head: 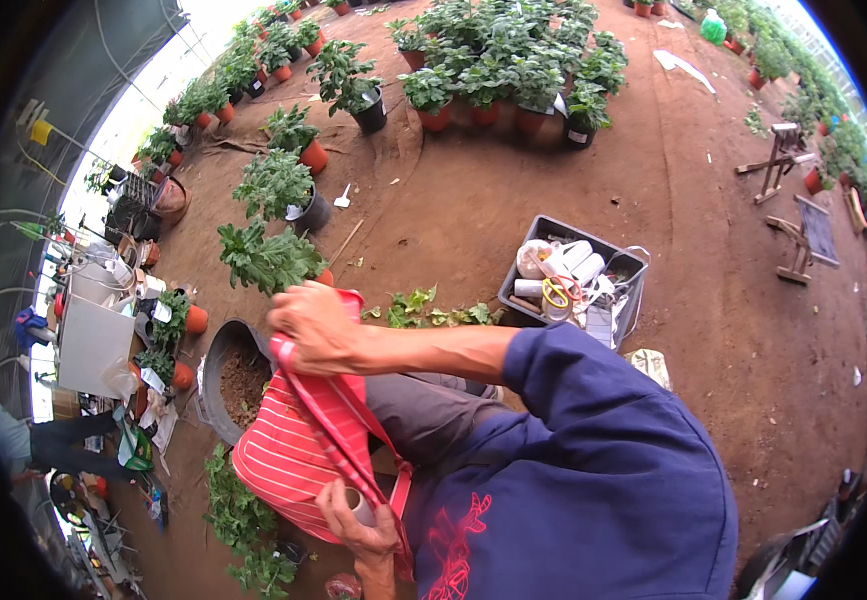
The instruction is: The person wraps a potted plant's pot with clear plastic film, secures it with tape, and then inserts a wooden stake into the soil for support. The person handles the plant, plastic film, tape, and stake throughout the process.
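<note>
My right hand (315, 328) grips the edge of a red cloth with white stripes (283, 457), apparently an apron or bag with straps. It holds the cloth's upper part raised above my lap. Lower down, my left hand (362, 531) curls around a pale hollow tube (359, 507), its open end facing up. The left thumb lies close to the cloth's patterned edge band (332, 442); whether it pinches the band is unclear. Behind the cloth stands a black tub (212, 375) with brown soil-like material, partly covered by it.
A grey crate (640, 289) of rolls and tools sits beyond my right arm. Potted leafy plants (272, 184) line the soil floor, with others (246, 510) near my left. Cut leaves (411, 307) lie ahead. Another person (66, 446) stands at far left beside a cluttered table (96, 349).
</note>
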The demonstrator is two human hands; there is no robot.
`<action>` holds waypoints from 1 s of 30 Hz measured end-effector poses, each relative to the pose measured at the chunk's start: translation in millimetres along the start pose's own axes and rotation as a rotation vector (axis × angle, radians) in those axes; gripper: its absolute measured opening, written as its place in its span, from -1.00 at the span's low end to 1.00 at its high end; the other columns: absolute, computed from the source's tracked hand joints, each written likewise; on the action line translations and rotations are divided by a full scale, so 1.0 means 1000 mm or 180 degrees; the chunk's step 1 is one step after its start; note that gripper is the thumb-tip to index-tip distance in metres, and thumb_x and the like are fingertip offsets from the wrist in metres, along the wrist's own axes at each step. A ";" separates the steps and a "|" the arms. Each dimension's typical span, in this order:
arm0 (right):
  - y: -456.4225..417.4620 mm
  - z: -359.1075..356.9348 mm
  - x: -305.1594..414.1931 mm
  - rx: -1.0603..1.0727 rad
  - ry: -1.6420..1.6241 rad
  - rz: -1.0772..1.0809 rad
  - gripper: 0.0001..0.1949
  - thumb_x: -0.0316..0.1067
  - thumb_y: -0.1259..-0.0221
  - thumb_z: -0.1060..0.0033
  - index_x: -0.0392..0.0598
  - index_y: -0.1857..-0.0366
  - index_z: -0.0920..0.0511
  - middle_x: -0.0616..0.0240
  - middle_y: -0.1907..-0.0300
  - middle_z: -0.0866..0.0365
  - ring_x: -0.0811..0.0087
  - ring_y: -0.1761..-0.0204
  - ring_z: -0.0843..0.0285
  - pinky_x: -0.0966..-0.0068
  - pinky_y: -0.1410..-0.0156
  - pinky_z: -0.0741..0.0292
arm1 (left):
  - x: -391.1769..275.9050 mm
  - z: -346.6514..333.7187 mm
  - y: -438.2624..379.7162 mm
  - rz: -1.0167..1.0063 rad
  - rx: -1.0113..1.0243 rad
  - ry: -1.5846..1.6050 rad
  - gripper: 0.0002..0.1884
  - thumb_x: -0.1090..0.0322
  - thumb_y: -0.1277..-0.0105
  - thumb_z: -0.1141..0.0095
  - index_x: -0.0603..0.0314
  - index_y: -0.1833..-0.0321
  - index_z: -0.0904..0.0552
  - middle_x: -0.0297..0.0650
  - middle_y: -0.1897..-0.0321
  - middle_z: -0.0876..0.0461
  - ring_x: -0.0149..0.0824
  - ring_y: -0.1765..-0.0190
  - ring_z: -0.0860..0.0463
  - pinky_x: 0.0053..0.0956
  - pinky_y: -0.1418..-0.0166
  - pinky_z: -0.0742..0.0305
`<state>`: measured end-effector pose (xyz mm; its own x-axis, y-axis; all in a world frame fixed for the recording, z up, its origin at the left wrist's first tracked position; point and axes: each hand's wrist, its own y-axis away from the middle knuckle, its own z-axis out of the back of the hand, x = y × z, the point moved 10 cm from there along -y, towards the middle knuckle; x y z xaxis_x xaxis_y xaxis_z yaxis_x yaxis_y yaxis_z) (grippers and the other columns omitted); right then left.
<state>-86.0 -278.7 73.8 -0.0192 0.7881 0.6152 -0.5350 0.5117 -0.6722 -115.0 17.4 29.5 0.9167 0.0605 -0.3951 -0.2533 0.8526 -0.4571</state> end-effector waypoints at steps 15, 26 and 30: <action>-0.140 0.060 0.103 -0.1559 0.0137 0.1821 -0.84 -0.29 -0.01 -0.36 -0.01 0.35 -0.61 0.19 0.24 -0.60 0.09 0.14 -0.56 0.14 -0.01 -0.45 | 0.059 0.292 -0.088 -0.0322 -0.2299 -0.2947 -0.40 0.80 -0.13 -0.25 0.40 -0.32 -0.61 0.07 -0.17 -0.68 0.15 -0.24 -0.69 -0.07 -0.36 -0.61; 0.018 0.116 0.039 0.0350 0.0011 0.1371 -0.77 -0.28 -0.03 -0.49 -0.04 0.35 -0.56 0.23 0.26 -0.58 0.04 0.11 -0.60 0.13 0.02 -0.53 | 0.018 0.195 -0.049 0.0293 0.0931 -0.0605 -0.49 0.57 0.06 -0.44 0.24 -0.03 -0.58 -0.13 0.20 -0.58 -0.17 0.16 -0.63 -0.26 0.00 -0.57; 0.176 0.130 -0.043 0.1788 -0.0817 -0.0198 -0.82 -0.41 -0.09 -0.43 -0.10 0.20 -0.72 0.07 0.12 -0.75 -0.02 0.01 -0.73 0.10 -0.03 -0.68 | -0.013 0.078 0.003 0.1077 0.2584 0.0488 -0.49 0.64 -0.11 -0.30 0.23 -0.20 -0.65 0.01 0.09 -0.63 0.06 0.02 -0.69 -0.15 -0.09 -0.65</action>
<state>-289.2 -267.0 -17.4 -0.1388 0.6195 0.7726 -0.9031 0.2410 -0.3554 -103.7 59.5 95.1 0.7664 0.3552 -0.5352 -0.1526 0.9100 0.3854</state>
